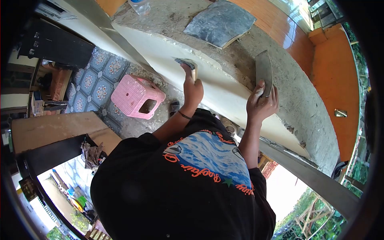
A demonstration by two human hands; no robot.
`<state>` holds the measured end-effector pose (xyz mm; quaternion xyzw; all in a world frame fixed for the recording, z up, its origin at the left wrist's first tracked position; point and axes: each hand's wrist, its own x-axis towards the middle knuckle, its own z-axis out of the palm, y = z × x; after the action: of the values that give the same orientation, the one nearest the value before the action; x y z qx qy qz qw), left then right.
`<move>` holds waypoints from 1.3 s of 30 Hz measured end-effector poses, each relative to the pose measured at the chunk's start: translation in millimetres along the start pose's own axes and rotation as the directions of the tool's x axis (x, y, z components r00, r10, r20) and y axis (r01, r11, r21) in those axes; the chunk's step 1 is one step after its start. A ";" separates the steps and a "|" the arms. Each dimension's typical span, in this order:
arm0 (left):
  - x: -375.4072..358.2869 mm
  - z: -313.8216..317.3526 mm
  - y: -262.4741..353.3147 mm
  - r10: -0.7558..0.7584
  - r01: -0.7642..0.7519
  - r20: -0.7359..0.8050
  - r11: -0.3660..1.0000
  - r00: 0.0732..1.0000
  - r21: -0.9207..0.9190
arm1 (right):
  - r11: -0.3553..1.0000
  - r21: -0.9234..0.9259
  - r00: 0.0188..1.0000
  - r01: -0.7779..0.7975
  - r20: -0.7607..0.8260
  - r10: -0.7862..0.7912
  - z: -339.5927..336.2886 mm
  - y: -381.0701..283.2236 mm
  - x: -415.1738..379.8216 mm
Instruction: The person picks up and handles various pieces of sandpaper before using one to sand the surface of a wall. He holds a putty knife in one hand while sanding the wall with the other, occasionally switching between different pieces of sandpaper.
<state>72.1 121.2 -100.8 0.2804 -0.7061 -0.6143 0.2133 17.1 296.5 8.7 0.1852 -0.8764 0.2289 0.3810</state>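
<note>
My left hand is closed around a putty knife with a pale edge and a dark, thin blade. The blade lies at the white face of the low wall, and the fingers partly hide the tool. My right hand grips a broad grey metal scraper blade, raised upright over the rough concrete wall top. Beyond both hands, a grey, smeared flat board rests on that wall top.
A pink plastic stool stands on the floor to the left, beside blue patterned tiles. A clear plastic container sits on the far end of the wall top. Brown furniture is at left, and an orange wall at right.
</note>
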 end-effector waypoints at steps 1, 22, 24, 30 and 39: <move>-5.6 7.1 -5.4 0.091 -0.091 0.001 0.994 0.996 0.060 | 1.000 -0.001 1.000 -0.001 -0.001 0.001 -0.1 -0.6 0.5; 72.3 -44.1 25.9 0.305 -0.261 -0.354 0.951 0.884 0.168 | 0.998 0.028 0.996 -0.061 0.062 0.060 -6.6 -4.7 2.9; 73.0 -41.3 30.9 0.279 -0.254 -0.350 0.960 0.894 0.116 | 0.998 0.037 0.998 -0.058 0.043 0.056 -5.8 -4.1 3.8; 22.4 -24.0 41.6 0.261 -0.279 -0.143 0.953 0.955 -0.120 | 0.997 0.075 1.000 -0.019 0.016 0.018 -8.3 -5.1 4.0; 97.8 -92.6 30.4 -0.034 -0.059 -0.307 0.956 0.951 -0.288 | 0.994 0.053 0.995 -0.091 -0.029 0.093 -2.4 -11.3 7.9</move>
<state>54.2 -9.7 -60.7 0.3337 -0.5667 -0.6595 0.3642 19.1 287.3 19.0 0.1509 -0.8716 0.2718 0.3790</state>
